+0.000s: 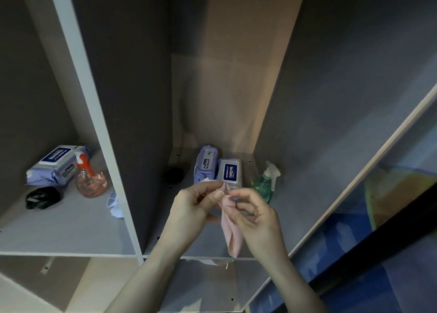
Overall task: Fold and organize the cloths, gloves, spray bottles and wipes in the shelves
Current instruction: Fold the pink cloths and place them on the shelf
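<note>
Both my hands hold a pink cloth (233,237) in front of the middle shelf compartment. My left hand (196,206) pinches its top edge, and my right hand (253,214) pinches the cloth beside it, so the rest hangs down. Behind my hands two purple wipe packs (205,165) (230,172) lie side by side at the back of the compartment. A green spray bottle (264,185) with a white trigger stands to their right. A black bundle (175,175), perhaps a glove, lies in the shadow at the left.
The left compartment holds another wipe pack (53,167), an orange-capped pink spray bottle (91,182), a black bundle (42,197) and a pale blue cloth (115,204) by the white divider (104,145). An open sloping door panel (354,182) borders the right.
</note>
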A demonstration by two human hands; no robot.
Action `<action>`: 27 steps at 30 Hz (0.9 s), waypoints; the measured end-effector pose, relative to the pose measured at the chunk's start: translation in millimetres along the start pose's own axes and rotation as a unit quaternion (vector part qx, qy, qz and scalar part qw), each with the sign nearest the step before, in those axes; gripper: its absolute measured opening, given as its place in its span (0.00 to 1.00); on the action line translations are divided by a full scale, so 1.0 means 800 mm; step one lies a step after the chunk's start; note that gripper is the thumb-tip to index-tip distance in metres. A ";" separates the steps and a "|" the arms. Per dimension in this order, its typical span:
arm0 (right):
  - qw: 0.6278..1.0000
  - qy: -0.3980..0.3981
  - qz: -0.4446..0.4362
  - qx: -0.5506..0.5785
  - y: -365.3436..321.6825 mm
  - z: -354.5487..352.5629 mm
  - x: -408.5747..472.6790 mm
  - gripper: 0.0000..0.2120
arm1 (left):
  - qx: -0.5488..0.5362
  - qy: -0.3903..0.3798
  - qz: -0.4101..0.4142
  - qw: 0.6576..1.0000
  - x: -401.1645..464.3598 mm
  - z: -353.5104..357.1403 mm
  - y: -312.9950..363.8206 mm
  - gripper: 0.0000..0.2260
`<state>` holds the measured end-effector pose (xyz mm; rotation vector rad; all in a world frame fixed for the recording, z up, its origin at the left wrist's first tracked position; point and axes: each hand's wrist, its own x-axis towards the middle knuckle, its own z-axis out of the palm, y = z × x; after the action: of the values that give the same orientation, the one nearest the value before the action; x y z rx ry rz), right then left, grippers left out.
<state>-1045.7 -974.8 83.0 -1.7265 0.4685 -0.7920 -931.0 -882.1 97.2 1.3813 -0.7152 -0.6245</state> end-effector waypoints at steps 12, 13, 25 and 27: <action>0.999 -0.002 -0.021 -0.034 -0.006 0.005 -0.002 0.08 | 0.194 0.089 0.067 0.975 -0.001 -0.003 -0.007 0.09; 0.999 -0.010 -0.025 -0.031 -0.005 0.004 -0.001 0.07 | 0.152 0.092 0.031 0.984 0.000 -0.004 -0.005 0.09; 0.996 0.017 -0.019 -0.081 0.011 -0.010 0.004 0.14 | 0.000 -0.024 -0.017 1.000 -0.008 0.004 -0.008 0.02; 0.997 -0.018 -0.008 -0.076 0.007 -0.009 -0.002 0.10 | 0.012 -0.013 -0.002 1.000 -0.008 0.002 -0.006 0.05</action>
<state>-1051.0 -980.2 78.3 -1.8850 0.5018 -0.7525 -936.5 -879.1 91.9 1.3998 -0.7427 -0.6394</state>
